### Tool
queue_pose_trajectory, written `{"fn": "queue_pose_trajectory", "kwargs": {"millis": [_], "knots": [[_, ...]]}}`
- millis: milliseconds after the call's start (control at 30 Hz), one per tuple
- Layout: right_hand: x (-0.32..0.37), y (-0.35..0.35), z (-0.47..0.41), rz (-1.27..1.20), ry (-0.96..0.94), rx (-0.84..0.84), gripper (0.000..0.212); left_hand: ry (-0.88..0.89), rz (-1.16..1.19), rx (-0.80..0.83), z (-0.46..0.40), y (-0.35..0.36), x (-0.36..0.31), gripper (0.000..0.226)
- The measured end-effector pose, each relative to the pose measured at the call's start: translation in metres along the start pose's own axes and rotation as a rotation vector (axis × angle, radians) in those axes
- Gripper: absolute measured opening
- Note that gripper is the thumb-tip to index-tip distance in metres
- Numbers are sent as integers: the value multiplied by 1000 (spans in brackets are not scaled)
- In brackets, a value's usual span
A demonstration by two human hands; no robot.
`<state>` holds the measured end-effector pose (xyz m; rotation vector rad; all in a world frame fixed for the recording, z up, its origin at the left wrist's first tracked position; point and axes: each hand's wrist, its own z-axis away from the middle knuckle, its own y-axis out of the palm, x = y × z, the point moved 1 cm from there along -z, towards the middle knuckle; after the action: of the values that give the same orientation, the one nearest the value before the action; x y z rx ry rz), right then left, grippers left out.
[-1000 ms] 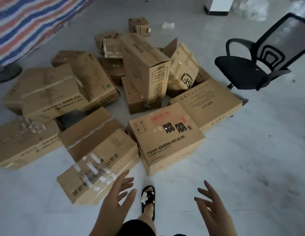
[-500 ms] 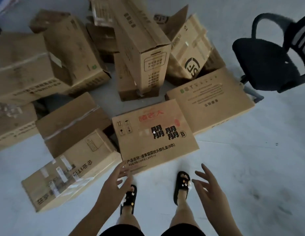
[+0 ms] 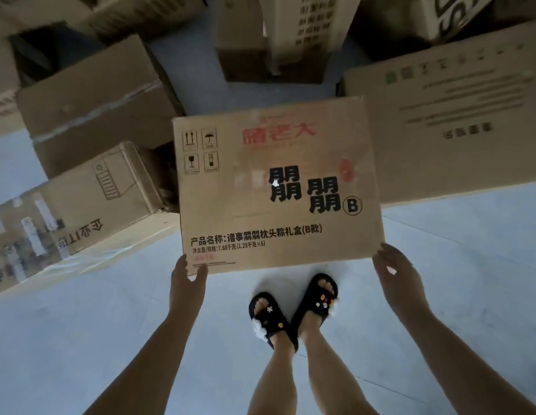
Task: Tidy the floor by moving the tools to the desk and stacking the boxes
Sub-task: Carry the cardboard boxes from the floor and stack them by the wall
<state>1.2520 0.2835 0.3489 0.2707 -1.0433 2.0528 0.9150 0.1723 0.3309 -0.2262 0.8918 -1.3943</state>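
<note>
Pale grey floor (image 3: 81, 339), strewn with cardboard boxes. Nearest: printed box (image 3: 278, 187), just beyond both sets of fingers, marked 朋朋 twice in black with a circled B, red lettering above, four handling symbols, and a line reading 产品名称:诸事朋朋枕头粽礼盒(B款). Left hand (image 3: 186, 283) at the near left corner, thumb pinching the top face, fingers hidden beneath. Right hand (image 3: 395, 274) cupped round the near right corner, fingertips out of sight. Taped box (image 3: 66, 211) left of the left fingers, print upside down, partly cut off. Black sandals (image 3: 293, 310) between the forearms. Far boxes blurred, text unreadable.
</note>
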Motion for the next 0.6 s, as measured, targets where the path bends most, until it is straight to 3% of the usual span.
{"fn": "queue_pose_trajectory", "kwargs": {"millis": [133,200,333,467,600], "knots": [[-39,25,-66,-16,57,-189,57,-189,191,-160,-48,37,31,66],[-61,35,-91,-84,141,-193,58,-269,389,-153,-66,48,52,59],[-82,53,-105,-379,233,-75,47,-275,685,-75,-77,60,79,27],[-66,51,-97,-566,262,-150,40,-235,752,-118,-69,60,72,27],[-32,22,-75,-604,201,-191,31,-205,802,-201,-43,35,44,30]]}}
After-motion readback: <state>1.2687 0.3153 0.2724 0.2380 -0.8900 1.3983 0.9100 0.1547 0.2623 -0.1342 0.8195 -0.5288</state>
